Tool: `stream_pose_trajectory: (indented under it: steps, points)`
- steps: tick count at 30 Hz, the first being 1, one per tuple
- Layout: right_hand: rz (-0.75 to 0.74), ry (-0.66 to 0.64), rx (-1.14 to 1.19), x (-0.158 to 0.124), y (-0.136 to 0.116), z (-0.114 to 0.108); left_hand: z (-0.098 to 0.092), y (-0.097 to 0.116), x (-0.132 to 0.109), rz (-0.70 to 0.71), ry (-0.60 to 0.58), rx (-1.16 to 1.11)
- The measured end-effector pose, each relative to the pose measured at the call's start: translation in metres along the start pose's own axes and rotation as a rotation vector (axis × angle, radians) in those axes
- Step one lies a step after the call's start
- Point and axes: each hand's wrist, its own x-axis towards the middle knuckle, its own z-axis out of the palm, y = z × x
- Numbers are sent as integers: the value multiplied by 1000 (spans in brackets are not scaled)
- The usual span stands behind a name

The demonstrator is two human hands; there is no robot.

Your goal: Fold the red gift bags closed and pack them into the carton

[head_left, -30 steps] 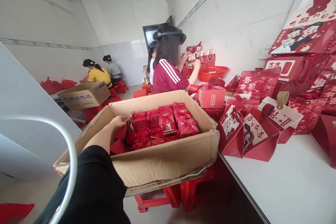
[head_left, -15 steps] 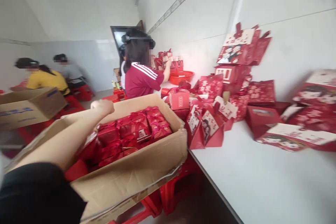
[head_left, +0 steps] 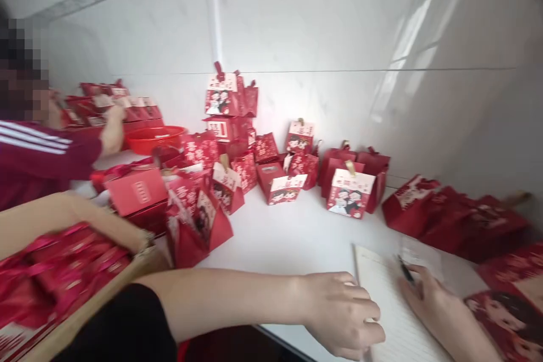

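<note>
A notepad lies open on a white table, between a person's two bare hands. The left hand, reaching across from a black sleeve, is at the pad's left edge, fingers a little apart and loosely bent, palm down; whether it touches the paper is hard to tell. The right hand, slightly blurred, is over the pad's right side, pinching a dark pen that slants up to the left. Red gift boxes stand along the back and right of the table, some stacked. At lower left, a carton holds red ribboned boxes. Beyond it, a co-worker's striped maroon sleeve shows near a red basin. The wall behind is pale, glossy tile.
</note>
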Motion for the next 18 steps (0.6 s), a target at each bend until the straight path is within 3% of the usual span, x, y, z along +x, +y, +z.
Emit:
stream_pose_trajectory:
  steps: [1,3,6,9,13,16,18]
  points:
    - [19,-2,-24,0,-2,1,20,-7,14,49,-3,-49]
    - [45,-48,-36,1,-9,1,51,-20,34,-3,19,-159]
    - [11,-144,80,2,-21,-7,77,-33,45,-165,15,-359]
    - [17,-144,215,3,-28,-17,82,-34,35,-275,-8,-562]
    - [209,25,358,5,-28,-22,75,-29,20,-308,-36,-690]
    - [269,150,652,9,-29,-20,70,-26,18,-318,-82,-716]
    - [274,166,874,15,-33,-18,68,-26,19,-323,-110,-713]
